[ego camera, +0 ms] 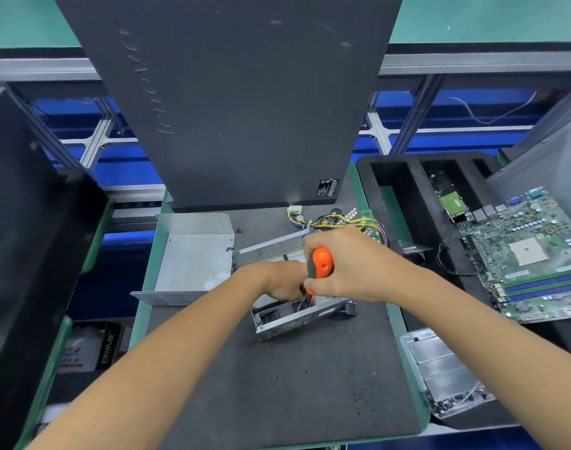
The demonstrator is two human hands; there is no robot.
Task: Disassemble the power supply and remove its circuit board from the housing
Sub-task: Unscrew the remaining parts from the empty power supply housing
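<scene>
The right hand (pixel 349 267) is gripping an orange-handled screwdriver (pixel 321 264) over the open metal housing (pixel 287 323), which is lying near the middle of the counter (pixel 277 384). The left hand (pixel 277 280) is reaching inside it; its grip cannot be told.

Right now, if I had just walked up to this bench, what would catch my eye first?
Probably the bright orange screwdriver handle gripped in the right hand at the centre, over the open metal power supply housing, with the left hand reaching inside. Behind it stands a big dark computer case panel, and a green motherboard lies to the right.
</scene>
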